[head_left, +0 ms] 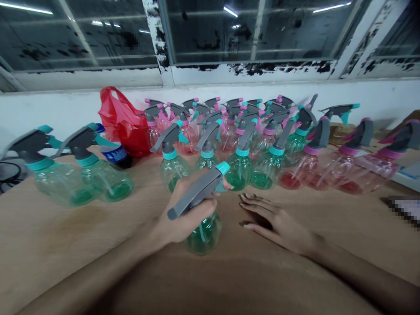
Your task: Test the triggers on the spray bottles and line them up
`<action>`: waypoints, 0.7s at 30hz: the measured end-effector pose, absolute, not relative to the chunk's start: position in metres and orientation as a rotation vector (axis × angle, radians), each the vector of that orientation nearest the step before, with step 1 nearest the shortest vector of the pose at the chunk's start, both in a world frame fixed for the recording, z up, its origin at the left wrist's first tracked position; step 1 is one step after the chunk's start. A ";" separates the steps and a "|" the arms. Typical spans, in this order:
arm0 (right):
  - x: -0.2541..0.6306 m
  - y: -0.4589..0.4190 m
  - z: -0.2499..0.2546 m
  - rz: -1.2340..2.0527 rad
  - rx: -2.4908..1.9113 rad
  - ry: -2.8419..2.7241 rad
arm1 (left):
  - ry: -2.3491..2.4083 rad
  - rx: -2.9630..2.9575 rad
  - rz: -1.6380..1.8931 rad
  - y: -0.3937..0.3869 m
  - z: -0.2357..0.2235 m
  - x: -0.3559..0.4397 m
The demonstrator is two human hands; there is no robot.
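Observation:
My left hand (pixel 188 214) is wrapped round the neck of a green spray bottle (pixel 204 236), just under its grey trigger head with a turquoise nozzle. The bottle is round and clear green, with a dip tube showing inside; it stands at the middle front of the wooden table. To its right my right hand (pixel 278 221) rests on the tabletop, fingers stretched and a little apart, holding nothing. Behind both hands runs a row of green spray bottles (pixel 239 173) with turquoise collars.
Pink spray bottles (pixel 318 170) continue the row to the right, and several more crowd behind. Two green spray bottles (pixel 110 179) stand at left, near a red plastic bag (pixel 126 127) and a blue-labelled bottle (pixel 114 153). Windows (pixel 262 30) line the wall. A blurred-out object (pixel 408 208) lies right.

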State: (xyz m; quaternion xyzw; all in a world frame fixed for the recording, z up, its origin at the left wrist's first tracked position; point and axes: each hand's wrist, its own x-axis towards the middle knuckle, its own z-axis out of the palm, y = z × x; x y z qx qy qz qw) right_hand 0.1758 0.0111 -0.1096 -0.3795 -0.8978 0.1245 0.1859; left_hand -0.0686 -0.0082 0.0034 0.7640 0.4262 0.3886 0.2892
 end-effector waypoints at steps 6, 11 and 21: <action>0.176 0.011 -0.110 0.335 -1.065 -2.534 | 1.288 1.960 1.036 -0.011 0.000 -0.063; 0.176 0.011 -0.110 0.347 -1.068 -2.515 | 1.296 1.965 1.077 -0.011 -0.005 -0.063; 0.176 0.010 -0.108 0.331 -1.095 -2.527 | 1.300 1.950 1.080 -0.010 -0.002 -0.061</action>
